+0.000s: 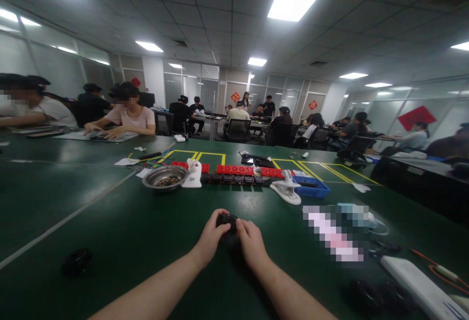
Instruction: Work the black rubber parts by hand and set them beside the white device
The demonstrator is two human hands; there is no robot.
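Over the green table (154, 242), a small dark rounded part (227, 220) is held between my two hands; its exact kind does not show. My left hand (209, 239) grips it from the left, thumb on top and fingers curled behind. From the other side my right hand (252, 243) pinches its right edge with thumb and fingers close together. Beyond the hands lies a row of black blocks (234, 179), with red slotted strips (235, 169) behind it. A metal bowl (164, 178) of small brass-coloured pieces stands left of that row.
White clip stands (285, 189) and a blue tray (312, 188) border the row. A black coil-like object (76, 261) lies left; more dark rounded objects (366, 294) and a white bar (421, 286) lie right. A person (128, 115) sits across the table at left.
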